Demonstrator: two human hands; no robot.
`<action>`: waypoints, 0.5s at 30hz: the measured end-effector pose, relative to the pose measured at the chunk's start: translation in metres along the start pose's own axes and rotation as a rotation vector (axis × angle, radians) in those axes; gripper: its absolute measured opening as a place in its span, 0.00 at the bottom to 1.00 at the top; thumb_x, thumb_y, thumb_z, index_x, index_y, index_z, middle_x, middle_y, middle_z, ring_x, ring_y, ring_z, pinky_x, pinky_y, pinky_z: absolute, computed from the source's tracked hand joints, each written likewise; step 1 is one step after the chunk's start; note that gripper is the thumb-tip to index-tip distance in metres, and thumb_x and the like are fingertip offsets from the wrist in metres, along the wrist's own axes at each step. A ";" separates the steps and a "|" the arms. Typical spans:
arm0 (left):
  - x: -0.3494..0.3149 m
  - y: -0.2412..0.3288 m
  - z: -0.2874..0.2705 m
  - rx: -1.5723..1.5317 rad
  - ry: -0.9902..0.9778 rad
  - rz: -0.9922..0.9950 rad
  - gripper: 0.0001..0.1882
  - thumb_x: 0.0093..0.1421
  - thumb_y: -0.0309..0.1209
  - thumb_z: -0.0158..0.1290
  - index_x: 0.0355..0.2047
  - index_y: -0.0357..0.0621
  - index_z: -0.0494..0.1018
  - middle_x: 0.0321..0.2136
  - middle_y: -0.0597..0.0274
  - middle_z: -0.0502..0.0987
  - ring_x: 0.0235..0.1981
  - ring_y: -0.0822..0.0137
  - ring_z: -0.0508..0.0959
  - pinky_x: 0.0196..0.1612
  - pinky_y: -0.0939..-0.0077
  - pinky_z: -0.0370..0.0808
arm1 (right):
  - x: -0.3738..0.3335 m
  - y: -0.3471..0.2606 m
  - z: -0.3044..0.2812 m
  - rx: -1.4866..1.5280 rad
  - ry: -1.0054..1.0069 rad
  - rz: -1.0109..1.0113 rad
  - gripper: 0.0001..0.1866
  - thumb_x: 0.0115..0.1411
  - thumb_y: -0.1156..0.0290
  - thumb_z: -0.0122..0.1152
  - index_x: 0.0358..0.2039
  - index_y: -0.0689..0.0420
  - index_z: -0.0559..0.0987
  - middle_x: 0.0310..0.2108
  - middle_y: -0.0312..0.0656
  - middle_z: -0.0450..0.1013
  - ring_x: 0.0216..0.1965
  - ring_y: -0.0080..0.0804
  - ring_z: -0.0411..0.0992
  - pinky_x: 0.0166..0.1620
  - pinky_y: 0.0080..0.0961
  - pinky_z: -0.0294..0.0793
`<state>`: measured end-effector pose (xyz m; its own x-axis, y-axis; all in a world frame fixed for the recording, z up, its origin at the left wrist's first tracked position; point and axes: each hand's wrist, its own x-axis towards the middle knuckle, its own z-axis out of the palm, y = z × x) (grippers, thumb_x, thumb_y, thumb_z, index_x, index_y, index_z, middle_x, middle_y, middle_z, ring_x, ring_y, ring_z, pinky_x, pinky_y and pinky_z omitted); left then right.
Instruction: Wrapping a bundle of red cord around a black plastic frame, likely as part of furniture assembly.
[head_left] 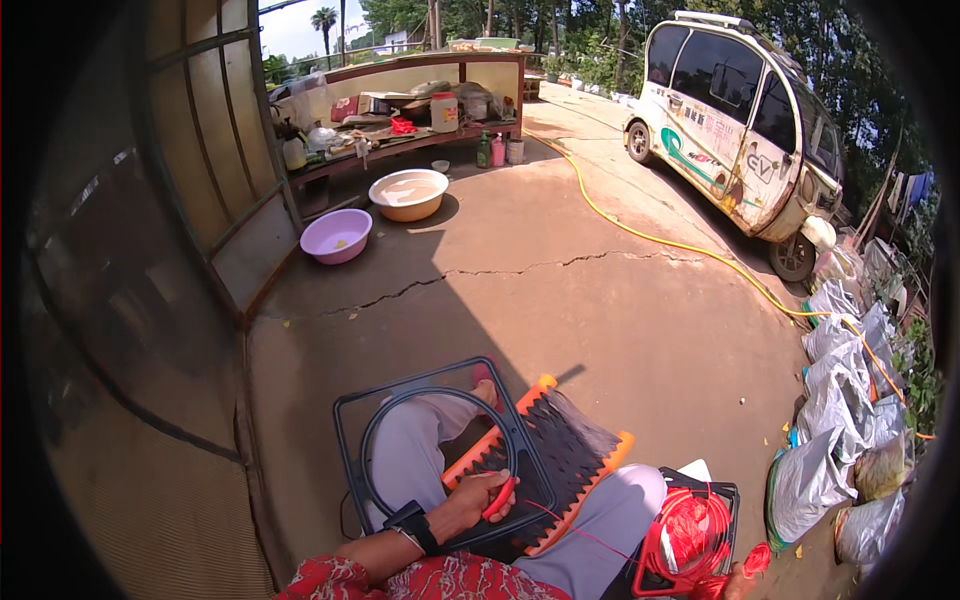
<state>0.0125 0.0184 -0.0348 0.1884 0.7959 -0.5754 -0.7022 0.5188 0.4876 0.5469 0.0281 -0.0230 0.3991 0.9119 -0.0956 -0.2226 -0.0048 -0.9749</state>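
Across my lap lies a black square frame (345, 440) with a round ring inside it. My left hand (463, 505), with a dark band on its wrist, is closed at the ring's right side around a small red object (501, 498), perhaps a tool handle. Under and beside the frame is a rack with orange bars (588, 490) and black netting (570, 432). A thin red string runs from near the left hand toward a coil of red string (690, 530) on a black holder by my right knee. My right hand (740, 584), partly cut off, grips a red string bunch (757, 560).
Filled pale sacks (815, 480) line the right side. A yellow hose (650, 238) crosses the cracked concrete. Farther off stand a white three-wheeled vehicle (715, 120), a purple basin (337, 237), a white-orange basin (408, 208) and a cluttered bench (440, 135). A framed door (215, 150) stands left.
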 end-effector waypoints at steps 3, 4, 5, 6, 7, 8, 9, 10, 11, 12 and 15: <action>-0.012 0.007 0.013 -0.009 0.000 0.064 0.18 0.68 0.41 0.42 0.40 0.35 0.69 0.22 0.54 0.74 0.16 0.64 0.72 0.14 0.74 0.65 | -0.027 -0.019 0.076 -0.213 -0.038 0.014 0.04 0.56 0.74 0.56 0.28 0.58 0.71 0.20 0.33 0.69 0.21 0.20 0.66 0.26 0.22 0.67; -0.013 0.010 0.023 -0.001 -0.041 0.052 0.18 0.68 0.41 0.43 0.40 0.34 0.69 0.22 0.54 0.74 0.16 0.64 0.72 0.14 0.74 0.66 | -0.009 0.011 0.052 -0.267 -0.124 -0.048 0.02 0.56 0.76 0.55 0.28 0.57 0.72 0.20 0.32 0.68 0.21 0.19 0.65 0.27 0.20 0.67; -0.014 0.006 0.021 0.021 -0.047 0.069 0.18 0.68 0.41 0.43 0.41 0.34 0.69 0.22 0.54 0.74 0.16 0.64 0.72 0.14 0.74 0.66 | -0.035 -0.013 0.110 -0.255 -0.111 0.076 0.07 0.54 0.76 0.60 0.33 0.60 0.73 0.24 0.33 0.70 0.26 0.20 0.68 0.33 0.19 0.67; -0.017 0.006 0.029 0.020 -0.053 0.036 0.19 0.68 0.41 0.44 0.40 0.33 0.69 0.22 0.53 0.74 0.16 0.64 0.73 0.13 0.74 0.66 | -0.060 -0.028 0.156 -0.211 -0.070 0.121 0.08 0.54 0.75 0.62 0.33 0.60 0.73 0.26 0.34 0.70 0.26 0.20 0.68 0.33 0.19 0.67; -0.019 0.003 0.031 0.057 -0.084 0.026 0.19 0.67 0.42 0.45 0.41 0.34 0.69 0.22 0.53 0.75 0.14 0.63 0.73 0.14 0.74 0.66 | -0.062 -0.029 0.171 -0.261 -0.275 0.116 0.08 0.55 0.74 0.62 0.33 0.61 0.73 0.27 0.36 0.71 0.25 0.21 0.68 0.32 0.20 0.69; -0.020 0.000 0.033 0.057 -0.082 0.013 0.20 0.66 0.42 0.47 0.41 0.33 0.70 0.22 0.52 0.74 0.14 0.64 0.72 0.14 0.74 0.66 | -0.076 -0.036 0.205 -0.232 -0.409 0.108 0.05 0.56 0.73 0.57 0.30 0.61 0.74 0.20 0.36 0.70 0.20 0.21 0.68 0.26 0.18 0.69; -0.024 -0.002 0.034 0.058 -0.091 0.011 0.20 0.66 0.42 0.47 0.41 0.33 0.70 0.21 0.52 0.74 0.14 0.64 0.72 0.14 0.74 0.66 | -0.085 -0.038 0.227 -0.211 -0.485 0.169 0.07 0.57 0.72 0.57 0.33 0.62 0.75 0.20 0.36 0.71 0.21 0.21 0.69 0.27 0.18 0.69; -0.027 -0.004 0.035 0.058 -0.101 0.015 0.20 0.66 0.42 0.47 0.41 0.32 0.70 0.21 0.52 0.74 0.14 0.64 0.72 0.14 0.74 0.65 | -0.092 -0.036 0.244 -0.187 -0.564 0.225 0.09 0.57 0.71 0.56 0.35 0.63 0.76 0.20 0.37 0.72 0.22 0.21 0.70 0.28 0.18 0.70; -0.032 -0.003 0.037 0.061 -0.108 0.007 0.20 0.66 0.41 0.47 0.40 0.32 0.70 0.21 0.52 0.74 0.13 0.64 0.71 0.14 0.74 0.66 | -0.100 -0.033 0.261 -0.220 -0.589 0.243 0.10 0.57 0.71 0.58 0.37 0.64 0.76 0.24 0.38 0.73 0.23 0.22 0.71 0.30 0.19 0.71; -0.037 -0.002 0.041 0.056 -0.103 0.004 0.19 0.66 0.41 0.47 0.40 0.32 0.70 0.21 0.52 0.74 0.13 0.64 0.71 0.14 0.74 0.65 | -0.107 -0.031 0.271 -0.253 -0.614 0.258 0.12 0.56 0.71 0.60 0.38 0.65 0.76 0.28 0.40 0.74 0.24 0.22 0.72 0.32 0.20 0.73; -0.048 -0.003 0.040 0.071 -0.089 0.013 0.19 0.66 0.41 0.47 0.40 0.33 0.70 0.20 0.52 0.74 0.12 0.64 0.71 0.13 0.74 0.65 | -0.120 -0.023 0.272 -0.459 -0.781 0.298 0.16 0.54 0.70 0.61 0.41 0.67 0.76 0.29 0.39 0.75 0.27 0.23 0.74 0.35 0.22 0.75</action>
<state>0.0331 -0.0083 0.0179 0.2420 0.8254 -0.5100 -0.6549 0.5268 0.5419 0.2622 0.0306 0.0659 -0.3618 0.8625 -0.3538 0.2183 -0.2906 -0.9316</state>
